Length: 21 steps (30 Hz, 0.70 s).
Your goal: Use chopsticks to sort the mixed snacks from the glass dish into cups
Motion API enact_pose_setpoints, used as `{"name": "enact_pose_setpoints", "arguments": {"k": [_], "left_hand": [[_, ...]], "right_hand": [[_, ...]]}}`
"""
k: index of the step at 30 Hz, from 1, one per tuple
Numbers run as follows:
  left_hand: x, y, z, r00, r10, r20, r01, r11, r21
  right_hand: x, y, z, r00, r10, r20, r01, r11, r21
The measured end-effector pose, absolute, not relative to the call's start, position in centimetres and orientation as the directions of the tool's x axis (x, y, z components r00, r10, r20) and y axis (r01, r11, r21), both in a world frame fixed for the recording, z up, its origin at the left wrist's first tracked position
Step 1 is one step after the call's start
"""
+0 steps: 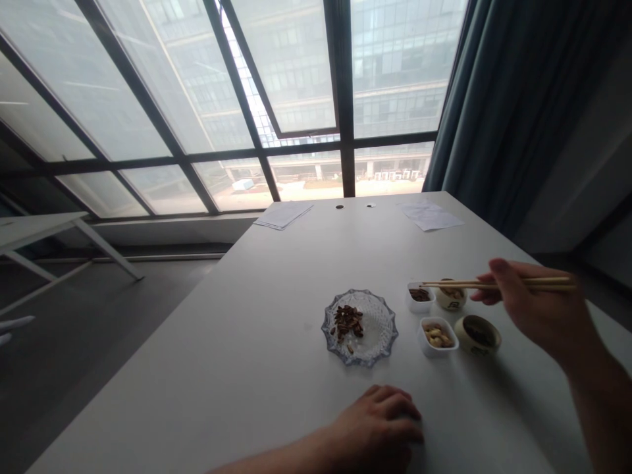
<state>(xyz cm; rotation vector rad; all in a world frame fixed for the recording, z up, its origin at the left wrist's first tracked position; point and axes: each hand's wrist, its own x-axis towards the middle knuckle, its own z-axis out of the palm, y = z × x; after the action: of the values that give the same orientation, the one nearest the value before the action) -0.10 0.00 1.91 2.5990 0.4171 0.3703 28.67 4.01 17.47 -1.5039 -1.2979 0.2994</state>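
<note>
The person's right hand (533, 304) grips wooden chopsticks (471, 284), tips at a white plastic container (421, 307) of dark seeds (419, 295) near a scalloped glass plate (381, 328); the left hand (382, 418) rests on the tabletop (237, 375), its fingers curled, any grasp impossible to tell.

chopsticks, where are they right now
In the head view's right half, the chopsticks are held in the right hand, their tips by the farther white plastic cup.

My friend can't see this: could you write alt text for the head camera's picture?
A right hand holds chopsticks near two white tubs and two pots. The left hand rests on a white table near a glass dish of brown pieces; windows stand behind.
</note>
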Motion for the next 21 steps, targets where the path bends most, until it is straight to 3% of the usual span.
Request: {"name": "enact_pose_setpoints", "arguments": {"k": [7,11,15,21], "left_hand": [[-0.1,0.0,2.1,0.918,0.353,0.180,0.215,-0.826,0.522],[0.0,0.0,2.0,0.913,0.357,0.196,0.218,-0.834,0.507],[0.1,0.1,1.9,0.919,0.349,0.186,0.218,-0.839,0.498],[0.1,0.2,2.0,0.919,0.344,0.191,0.213,-0.843,0.495]], "right_hand": [[27.2,4.1,16.8,0.257,0.884,0.391,0.470,0.240,-0.850],[25.1,4.0,15.6,-0.008,0.969,0.248,0.347,0.235,-0.908],[22.5,4.0,13.1,-0.225,0.958,0.176,0.289,0.238,-0.927],[19.8,3.7,10.2,-0.267,0.959,0.101,0.263,0.173,-0.949]]}}
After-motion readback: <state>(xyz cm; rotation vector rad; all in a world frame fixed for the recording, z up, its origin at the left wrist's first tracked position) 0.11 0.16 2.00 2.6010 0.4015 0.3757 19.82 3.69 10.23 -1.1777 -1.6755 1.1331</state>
